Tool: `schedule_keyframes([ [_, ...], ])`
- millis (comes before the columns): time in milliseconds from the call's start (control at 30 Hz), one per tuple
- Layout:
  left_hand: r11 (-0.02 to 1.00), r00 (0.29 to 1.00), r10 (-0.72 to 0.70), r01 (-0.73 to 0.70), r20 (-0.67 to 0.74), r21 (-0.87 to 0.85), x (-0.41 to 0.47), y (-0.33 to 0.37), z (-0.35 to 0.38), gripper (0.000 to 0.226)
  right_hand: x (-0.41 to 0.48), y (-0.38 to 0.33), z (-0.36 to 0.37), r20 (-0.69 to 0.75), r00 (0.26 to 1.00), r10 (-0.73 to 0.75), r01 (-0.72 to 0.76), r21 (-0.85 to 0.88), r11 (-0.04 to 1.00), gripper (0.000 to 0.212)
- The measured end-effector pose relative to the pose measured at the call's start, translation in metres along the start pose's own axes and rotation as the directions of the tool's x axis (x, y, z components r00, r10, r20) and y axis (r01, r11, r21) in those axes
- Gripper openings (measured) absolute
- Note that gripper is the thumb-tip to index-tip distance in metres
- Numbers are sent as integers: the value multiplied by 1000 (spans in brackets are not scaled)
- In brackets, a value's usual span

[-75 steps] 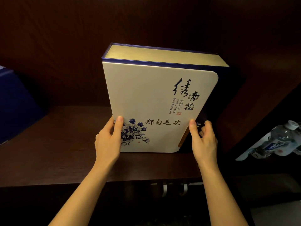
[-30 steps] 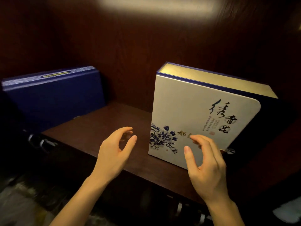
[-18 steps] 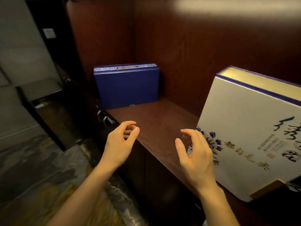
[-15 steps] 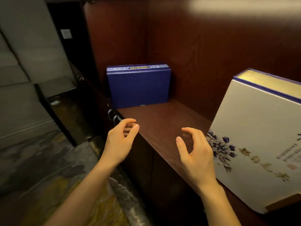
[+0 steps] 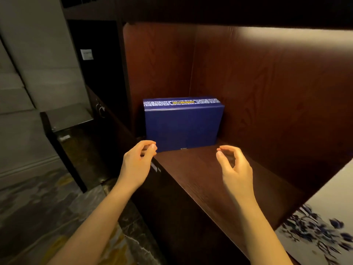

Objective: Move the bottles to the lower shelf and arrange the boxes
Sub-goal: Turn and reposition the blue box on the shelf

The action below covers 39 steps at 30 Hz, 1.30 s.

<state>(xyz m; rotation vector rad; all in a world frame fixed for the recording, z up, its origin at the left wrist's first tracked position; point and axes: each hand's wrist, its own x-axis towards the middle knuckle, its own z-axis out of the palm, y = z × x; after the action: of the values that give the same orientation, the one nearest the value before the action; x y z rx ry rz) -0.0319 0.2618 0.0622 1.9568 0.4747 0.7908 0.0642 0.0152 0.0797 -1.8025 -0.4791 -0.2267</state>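
Observation:
A dark blue box (image 5: 182, 125) stands upright in the far left corner of the wooden shelf (image 5: 210, 175). A white box with blue flowers (image 5: 324, 222) stands at the right edge, mostly cut off by the frame. My left hand (image 5: 136, 165) hovers at the shelf's left front corner, just short of the blue box, fingers curled and empty. My right hand (image 5: 234, 167) hangs over the middle of the shelf, fingers apart, holding nothing. No bottles are in view.
The shelf is a dark wood recess with a back wall (image 5: 267, 83) and a left side wall (image 5: 158, 73). A dark cabinet (image 5: 76, 134) stands lower on the left. A marble-patterned floor (image 5: 47, 217) lies below.
Both hands have let go of the white box and moved left toward the blue box. The view has swung left, so the white box has slid to the right edge.

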Motion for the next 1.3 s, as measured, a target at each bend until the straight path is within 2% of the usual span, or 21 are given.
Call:
schedule_keyframes([
  [100,999,1000,-11,11,6,-41,46,-11,-7,27,30,-1,29,-56,995,77,-73,68,995,10],
  [267,999,999,1,0,32,-53,112,-28,-17,26,72,-2,67,-153,971,183,-160,155,975,25],
  [367,997,999,31,-29,28,-71,150,-38,-23,21,96,0,82,-191,955,226,-192,182,965,29],
  [467,996,1000,30,-30,-7,-86,189,-48,-26,25,120,1,94,-219,933,285,-237,223,946,30],
  [600,1000,999,13,-13,-51,-1,236,-63,-24,30,156,10,107,-226,891,394,-322,298,899,24],
  [733,996,996,-87,87,-27,-5,274,-73,-11,44,195,20,116,-197,820,537,-433,399,809,29],
  [833,977,975,-211,212,66,-4,293,-81,-1,60,221,25,125,-187,777,601,-492,415,766,42],
  [900,970,962,-239,243,134,-15,301,-87,7,64,236,27,130,-178,750,637,-533,408,741,52],
  [1000,953,945,-271,290,184,-85,312,-88,21,58,255,32,136,-163,724,670,-569,409,713,57],
  [1133,932,945,-290,315,150,-178,315,-86,31,31,273,42,137,-153,709,689,-594,397,700,64],
  [1300,949,959,-267,279,100,-148,295,-82,30,28,286,52,139,-102,746,658,-590,356,725,78],
])
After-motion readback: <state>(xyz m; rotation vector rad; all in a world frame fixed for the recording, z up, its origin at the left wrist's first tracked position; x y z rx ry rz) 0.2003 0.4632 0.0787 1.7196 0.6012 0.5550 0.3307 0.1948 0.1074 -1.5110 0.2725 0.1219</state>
